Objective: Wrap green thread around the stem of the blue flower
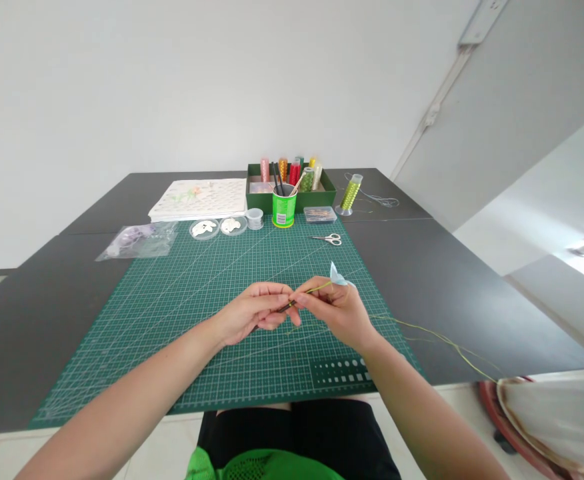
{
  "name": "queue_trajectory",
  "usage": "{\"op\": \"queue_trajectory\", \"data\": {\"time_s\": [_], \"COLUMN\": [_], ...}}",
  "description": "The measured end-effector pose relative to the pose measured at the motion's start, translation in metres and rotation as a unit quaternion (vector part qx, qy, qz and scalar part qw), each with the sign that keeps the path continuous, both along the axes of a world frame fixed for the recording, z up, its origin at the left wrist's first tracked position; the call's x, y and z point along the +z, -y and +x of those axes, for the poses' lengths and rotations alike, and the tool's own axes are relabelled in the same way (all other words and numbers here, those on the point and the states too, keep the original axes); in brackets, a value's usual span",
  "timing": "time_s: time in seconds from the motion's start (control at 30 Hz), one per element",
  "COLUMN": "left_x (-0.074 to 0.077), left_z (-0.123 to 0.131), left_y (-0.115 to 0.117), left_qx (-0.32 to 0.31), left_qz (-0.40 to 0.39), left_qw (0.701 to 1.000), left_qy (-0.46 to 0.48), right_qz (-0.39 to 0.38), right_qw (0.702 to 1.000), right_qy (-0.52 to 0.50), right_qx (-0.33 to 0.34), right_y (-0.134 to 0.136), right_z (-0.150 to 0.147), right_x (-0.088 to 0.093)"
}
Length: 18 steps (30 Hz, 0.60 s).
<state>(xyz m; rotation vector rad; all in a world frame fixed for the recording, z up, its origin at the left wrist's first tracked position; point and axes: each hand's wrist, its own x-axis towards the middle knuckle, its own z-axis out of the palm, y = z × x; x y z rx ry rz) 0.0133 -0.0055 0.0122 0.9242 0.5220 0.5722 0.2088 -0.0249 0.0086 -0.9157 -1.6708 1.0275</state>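
Observation:
Over the green cutting mat [182,280] my two hands meet, fingertips nearly touching. My left hand [259,307] is closed around a thin dark stick [285,307], most of it hidden by the fingers. In a pinch, my right hand [335,307] holds a yellow-green thread-wrapped stem [319,287] that meets the stick's end. A pale blue petal-like piece [337,275] sticks up at the stem's far end, above the right knuckles. Yellow-green thread [437,335] trails from near the right hand over the table's right edge.
Small scissors [328,239] lie at the mat's back right, near a green thread spool [351,193]. A green can [283,208] of tools stands before a box [326,198] of spools. Dishes of white pieces [205,229], a plastic bag [139,241] and a paper stack [199,199] are farther left.

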Motion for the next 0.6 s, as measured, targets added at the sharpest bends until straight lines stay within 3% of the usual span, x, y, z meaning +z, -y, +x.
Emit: {"op": "queue_trajectory", "data": {"time_s": [0.27,0.43,0.6], "left_x": [-0.0034,-0.0034,-0.0033], "left_z": [0.0028,-0.0013,-0.0051], "left_y": [0.0016,-0.0015,-0.0053], "left_qx": [0.037,0.126,0.196], "left_qz": [0.1,0.228,0.222], "left_qw": [0.993,0.957,0.948], "left_qy": [-0.051,-0.124,-0.12], "right_qz": [-0.02,-0.04,-0.018], "right_qw": [0.999,0.997,0.993], "right_qy": [-0.01,0.013,-0.009], "right_qx": [-0.025,-0.07,-0.116], "right_y": [0.0016,0.0,-0.001], "right_z": [0.0,0.0002,0.0057], "right_x": [-0.0002,-0.0029,-0.0006]}}
